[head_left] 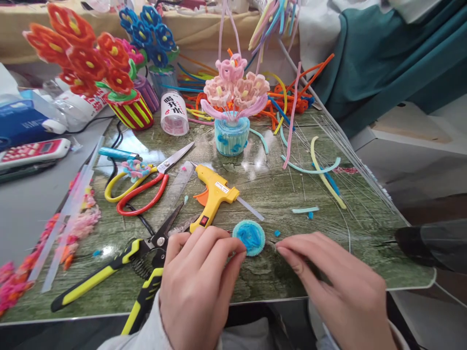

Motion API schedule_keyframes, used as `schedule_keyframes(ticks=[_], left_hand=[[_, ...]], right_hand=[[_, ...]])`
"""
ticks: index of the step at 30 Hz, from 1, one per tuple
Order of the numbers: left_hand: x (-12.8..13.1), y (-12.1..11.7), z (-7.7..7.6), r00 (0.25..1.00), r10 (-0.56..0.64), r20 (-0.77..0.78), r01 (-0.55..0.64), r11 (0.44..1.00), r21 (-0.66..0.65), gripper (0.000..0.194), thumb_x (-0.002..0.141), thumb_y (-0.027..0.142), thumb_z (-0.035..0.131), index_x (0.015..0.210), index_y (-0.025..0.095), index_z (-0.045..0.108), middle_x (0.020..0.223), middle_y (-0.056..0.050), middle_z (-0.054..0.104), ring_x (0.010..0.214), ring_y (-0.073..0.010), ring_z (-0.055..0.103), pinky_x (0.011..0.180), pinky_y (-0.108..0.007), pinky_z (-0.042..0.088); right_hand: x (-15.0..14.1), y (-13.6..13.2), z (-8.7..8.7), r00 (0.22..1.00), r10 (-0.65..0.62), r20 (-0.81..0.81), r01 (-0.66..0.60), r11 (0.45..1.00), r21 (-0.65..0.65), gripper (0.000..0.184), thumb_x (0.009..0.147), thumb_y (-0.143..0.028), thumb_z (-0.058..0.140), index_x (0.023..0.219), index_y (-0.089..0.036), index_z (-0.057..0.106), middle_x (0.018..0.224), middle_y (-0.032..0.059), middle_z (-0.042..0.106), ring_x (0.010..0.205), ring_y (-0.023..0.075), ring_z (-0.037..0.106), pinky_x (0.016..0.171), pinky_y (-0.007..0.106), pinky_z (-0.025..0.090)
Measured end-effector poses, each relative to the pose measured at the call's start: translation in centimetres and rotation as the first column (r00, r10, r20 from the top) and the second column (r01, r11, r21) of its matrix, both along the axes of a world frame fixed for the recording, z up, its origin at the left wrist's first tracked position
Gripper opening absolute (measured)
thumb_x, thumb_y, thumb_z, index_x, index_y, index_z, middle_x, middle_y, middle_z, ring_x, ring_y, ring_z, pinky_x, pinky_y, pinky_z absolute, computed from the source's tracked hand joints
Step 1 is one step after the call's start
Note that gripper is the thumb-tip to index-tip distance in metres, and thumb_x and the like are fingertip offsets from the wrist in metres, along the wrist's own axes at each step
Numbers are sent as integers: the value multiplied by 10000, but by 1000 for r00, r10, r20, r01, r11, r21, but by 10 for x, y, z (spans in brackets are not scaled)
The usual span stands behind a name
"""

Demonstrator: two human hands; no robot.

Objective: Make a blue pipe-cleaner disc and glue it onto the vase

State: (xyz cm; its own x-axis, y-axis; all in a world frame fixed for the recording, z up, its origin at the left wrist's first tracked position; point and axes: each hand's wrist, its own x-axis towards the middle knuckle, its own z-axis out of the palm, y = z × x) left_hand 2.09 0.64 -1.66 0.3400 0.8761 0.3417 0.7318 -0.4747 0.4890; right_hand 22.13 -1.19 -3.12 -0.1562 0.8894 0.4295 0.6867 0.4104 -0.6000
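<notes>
A round disc [248,238] of blue fuzzy pipe cleaner with a paler, ridged turquoise rim is in front of me. My left hand [206,277] is closed, thumb and fingertips pinched at the disc's lower left edge. To the right of the disc, my right hand [328,282] pinches thumb and forefinger together. Whatever is between those fingertips is too small to make out. Just behind the left hand lies a yellow glue gun [215,194] with a clear stick in its back. Black and yellow pliers [146,257] lie partly hidden beside my left hand.
Scissors [146,187] lie at left behind the pliers. A pink pipe-cleaner flower arrangement [233,112] in a turquoise pot stands behind the glue gun. Red flowers [89,58] and blue flowers [151,36] stand further back. Thin wires [350,146] and loose pipe cleaners [326,170] lie at right.
</notes>
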Motion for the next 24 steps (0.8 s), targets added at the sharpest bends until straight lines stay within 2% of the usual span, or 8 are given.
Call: schedule_keyframes(ticks=[4,6,7,9,11,16,24], left_hand=[[-4,5,-11,995,33,-95,-31,999,29,74,860,163,635,877,228,604,837,51,659,787,-127,606,768,-318,331],[-3,7,-15,993,34,-115,-31,999,29,67,863,169,631,878,228,605,832,51,658,779,-127,607,764,-317,331],[-2,7,-16,992,35,-121,-31,999,34,63,865,171,629,877,228,605,830,52,658,773,-128,607,761,-318,331],[-1,8,-18,990,36,-140,-31,999,37,54,868,175,625,875,225,604,828,49,657,762,-133,604,752,-320,328],[0,8,-19,986,35,-161,-29,999,39,43,872,182,622,878,222,607,829,43,658,760,-140,604,747,-324,327],[1,10,-20,984,29,-176,-20,998,54,31,876,191,613,879,221,617,844,39,670,757,-143,614,742,-324,335],[1,11,-20,985,27,-170,-17,998,65,43,869,183,620,881,224,618,840,35,677,753,-142,618,733,-327,342]], right_hand=[[26,-4,-10,970,-154,187,148,988,42,165,902,-176,634,746,-184,581,730,6,642,685,130,567,728,277,430],[34,-4,-13,952,-174,250,166,985,55,107,907,-202,630,802,-184,619,813,26,663,754,151,590,777,297,437],[36,-4,-14,946,-170,275,161,985,57,52,910,-208,625,870,-184,648,877,39,672,808,167,602,812,310,440],[36,0,-15,943,-138,303,129,990,48,113,921,-204,606,1012,-185,668,978,60,673,902,194,606,865,337,441],[33,6,-14,950,-72,303,72,997,12,156,929,-182,585,1064,-180,663,1004,68,670,927,204,603,869,352,448],[26,20,-12,950,74,302,-70,997,-23,133,928,-139,569,1022,-164,660,979,74,682,883,208,613,815,368,466],[24,26,-9,938,93,333,-100,995,2,129,953,-140,516,941,-165,643,928,80,694,861,216,630,781,370,465]])
